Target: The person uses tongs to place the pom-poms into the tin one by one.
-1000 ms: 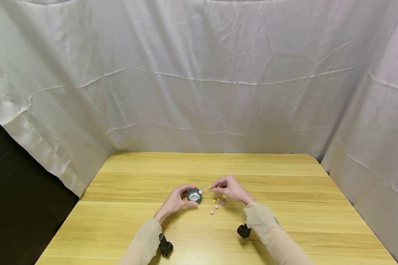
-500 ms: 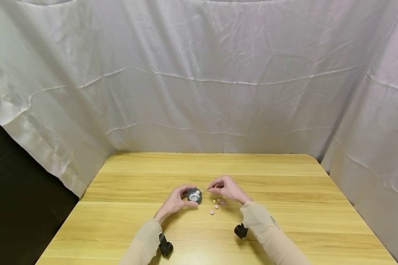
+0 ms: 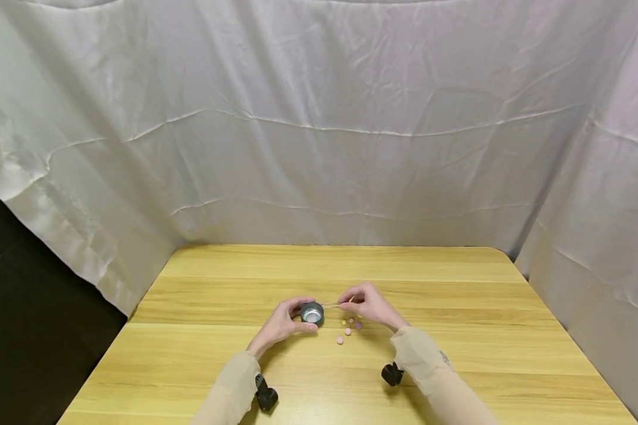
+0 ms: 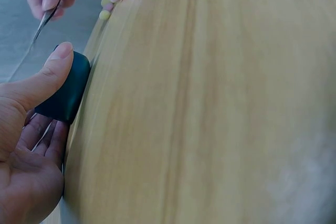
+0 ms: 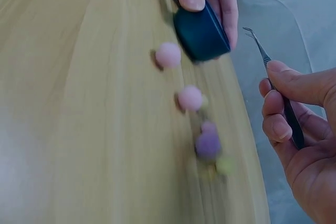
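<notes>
My left hand grips a small dark teal cup on the table, thumb on the near side and fingers on the far side. From above the cup has a shiny silvery inside; its contents are too small to make out. To its right, my right hand pinches tweezers with a bent tip. In the right wrist view their tips stand slightly apart with nothing between them. Several little balls lie right of the cup, among them a pink ball, a purple ball and a yellow ball.
The wooden table stretches out past both hands. Behind it and at the sides hangs a pale grey curtain, with a black panel at the far left. Black wrist cameras stick out from both sleeves.
A whitish ball at the tweezers' tip moved left over the cup and is no longer at the tip. The right hand has drawn back slightly to the right. The left hand stays put.
</notes>
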{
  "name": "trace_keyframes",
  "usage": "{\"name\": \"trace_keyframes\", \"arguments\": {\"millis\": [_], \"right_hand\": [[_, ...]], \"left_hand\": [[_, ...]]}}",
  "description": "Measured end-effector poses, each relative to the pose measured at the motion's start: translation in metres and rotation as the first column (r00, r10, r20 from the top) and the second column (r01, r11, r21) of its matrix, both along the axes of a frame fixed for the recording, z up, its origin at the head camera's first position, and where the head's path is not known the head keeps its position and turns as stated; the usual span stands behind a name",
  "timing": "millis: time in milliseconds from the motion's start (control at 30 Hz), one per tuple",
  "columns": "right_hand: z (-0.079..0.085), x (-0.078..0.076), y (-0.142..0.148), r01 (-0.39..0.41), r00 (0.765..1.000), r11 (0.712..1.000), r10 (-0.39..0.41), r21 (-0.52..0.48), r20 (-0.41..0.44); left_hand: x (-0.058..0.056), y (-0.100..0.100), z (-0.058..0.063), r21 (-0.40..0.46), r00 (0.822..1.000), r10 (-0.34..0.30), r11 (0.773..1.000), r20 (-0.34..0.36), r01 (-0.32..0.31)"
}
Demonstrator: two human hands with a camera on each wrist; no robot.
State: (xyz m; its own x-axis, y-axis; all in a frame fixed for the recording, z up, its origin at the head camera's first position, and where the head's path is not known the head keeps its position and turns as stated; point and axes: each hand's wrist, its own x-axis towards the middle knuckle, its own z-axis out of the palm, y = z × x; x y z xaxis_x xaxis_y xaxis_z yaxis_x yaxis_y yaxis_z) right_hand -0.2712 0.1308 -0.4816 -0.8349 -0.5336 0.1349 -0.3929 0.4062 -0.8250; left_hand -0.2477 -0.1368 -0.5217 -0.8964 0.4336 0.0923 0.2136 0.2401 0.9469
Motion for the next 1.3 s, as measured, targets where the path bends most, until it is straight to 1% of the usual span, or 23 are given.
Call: {"name": "trace_keyframes", "arguments": {"millis": [133, 267, 400, 700, 1067, 1300], "right_hand": [[-0.002, 0.006, 0.016, -0.024, 1.0, 1.0, 0.024, 0.013, 0.018], [-0.004, 0.014, 0.029, -0.072, 0.997, 0.996, 0.073, 0.052, -0.002], [-0.005, 0.021, 0.036, -0.09, 0.996, 0.992, 0.091, 0.09, -0.007], [-0.01, 0.027, 0.038, -0.107, 0.993, 0.99, 0.104, 0.087, 0.047], [-0.011, 0.03, 0.036, -0.115, 0.992, 0.99, 0.109, 0.078, 0.069], [-0.012, 0.03, 0.035, -0.124, 0.991, 0.989, 0.118, 0.087, 0.068]], "left_hand": [[0.001, 0.0, 0.002, -0.003, 1.0, 0.001, 1.0, 0.007, -0.001], [0.001, 0.0, 0.004, -0.015, 1.0, 0.005, 1.0, 0.002, -0.005], [0.0, 0.0, 0.005, -0.023, 1.0, 0.007, 1.0, -0.002, -0.007], [-0.001, 0.0, 0.006, -0.026, 1.0, 0.013, 1.0, 0.003, -0.013], [0.001, 0.0, 0.003, -0.023, 1.0, 0.008, 1.0, 0.0, -0.008], [0.002, 0.0, 0.001, -0.01, 1.0, 0.003, 1.0, 0.004, -0.003]]}}
